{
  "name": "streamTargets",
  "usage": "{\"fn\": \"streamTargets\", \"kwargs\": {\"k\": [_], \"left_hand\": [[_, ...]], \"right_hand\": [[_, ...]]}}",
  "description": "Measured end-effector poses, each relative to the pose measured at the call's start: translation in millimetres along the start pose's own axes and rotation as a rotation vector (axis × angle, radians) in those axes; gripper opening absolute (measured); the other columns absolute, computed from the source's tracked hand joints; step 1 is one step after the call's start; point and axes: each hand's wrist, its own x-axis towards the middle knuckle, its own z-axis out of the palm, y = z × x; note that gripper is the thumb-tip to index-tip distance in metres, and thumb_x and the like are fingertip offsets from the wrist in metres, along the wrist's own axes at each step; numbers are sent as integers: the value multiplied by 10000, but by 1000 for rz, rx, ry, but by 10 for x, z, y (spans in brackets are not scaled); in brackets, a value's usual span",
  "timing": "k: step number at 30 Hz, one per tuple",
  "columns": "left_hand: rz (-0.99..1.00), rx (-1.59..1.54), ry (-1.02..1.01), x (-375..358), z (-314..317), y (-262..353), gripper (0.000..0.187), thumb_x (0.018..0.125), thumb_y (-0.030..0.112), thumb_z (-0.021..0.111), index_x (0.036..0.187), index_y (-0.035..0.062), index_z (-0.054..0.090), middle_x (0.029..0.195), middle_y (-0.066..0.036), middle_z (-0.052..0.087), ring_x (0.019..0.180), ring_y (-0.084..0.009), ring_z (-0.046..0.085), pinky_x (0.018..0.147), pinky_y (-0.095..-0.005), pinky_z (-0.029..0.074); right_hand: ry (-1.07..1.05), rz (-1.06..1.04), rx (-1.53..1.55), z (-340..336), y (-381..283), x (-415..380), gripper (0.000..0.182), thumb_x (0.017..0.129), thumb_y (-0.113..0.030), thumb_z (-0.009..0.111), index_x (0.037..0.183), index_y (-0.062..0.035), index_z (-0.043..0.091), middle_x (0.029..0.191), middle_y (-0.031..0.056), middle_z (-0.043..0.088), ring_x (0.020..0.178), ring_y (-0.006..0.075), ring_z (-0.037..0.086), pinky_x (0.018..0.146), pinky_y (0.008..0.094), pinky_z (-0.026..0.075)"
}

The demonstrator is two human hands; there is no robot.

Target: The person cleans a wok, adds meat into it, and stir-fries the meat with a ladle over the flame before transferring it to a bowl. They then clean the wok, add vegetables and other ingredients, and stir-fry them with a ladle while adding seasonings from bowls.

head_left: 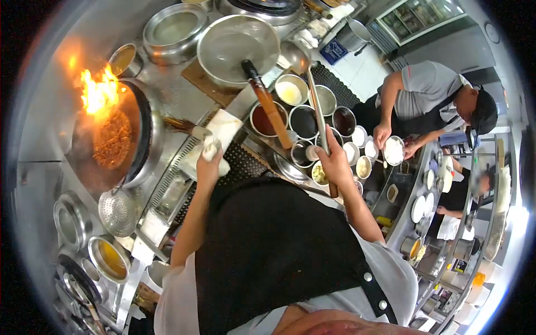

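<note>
My left hand (209, 166) is closed on a folded white cloth (222, 167) at the edge of the range. Just beyond it lies a bamboo brush (177, 124). Held in my right hand (337, 162) is a long-handled ladle (316, 100); its bowl is up by the seasoning pots, and the wooden handle end sticks out below my fist. To the left, a wok (146, 131) sits tilted on the burner, with reddish-brown food (113, 142) in it and tall flames (100, 92) at its far side. Neither hand touches the wok.
Several seasoning pots (303, 121) stand by my right hand. A large metal bowl (238, 47) and a wooden-handled tool (267, 106) are ahead. A perforated skimmer (117, 214) lies near the wok. At right, a co-worker (430, 103) handles a white bowl (393, 151).
</note>
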Motion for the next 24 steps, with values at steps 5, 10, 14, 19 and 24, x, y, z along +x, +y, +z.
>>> {"fn": "streamTargets", "kwargs": {"k": [5,10,14,19,24], "left_hand": [[205,560,-38,840,991,146,517,856,391,749,1170,-7,647,1039,-275,709,1013,-445,671,873,-477,520],[357,756,-5,1426,1620,257,417,845,386,748,1018,14,676,942,-267,699,927,-452,668,789,-519,538],[443,852,-77,1949,1964,14,433,841,376,757,1093,35,671,969,-240,710,924,-435,683,798,-506,551],[880,988,-245,2413,2333,-264,469,817,390,790,1080,25,656,980,-237,713,936,-438,689,861,-492,554],[412,943,-272,2325,2452,302,401,793,361,803,1021,52,684,909,-233,726,901,-435,703,814,-509,559]], "right_hand": [[-163,19,-17,-32,1222,437,682,911,-107,651,1537,-17,395,1198,211,690,972,211,646,907,338,503],[-223,143,-17,-60,1112,643,662,876,-100,601,1501,16,418,1255,350,614,1206,439,615,1004,433,485],[-245,123,-11,-21,1230,754,673,873,-93,604,1507,20,406,1263,352,608,1211,451,605,1008,434,483],[-289,138,21,-55,1083,741,684,911,-121,640,1524,29,376,1390,295,577,1292,329,591,1067,360,435],[-235,192,11,28,979,748,678,916,-144,646,1532,-15,394,1366,271,608,1256,280,613,1047,349,445]]}}
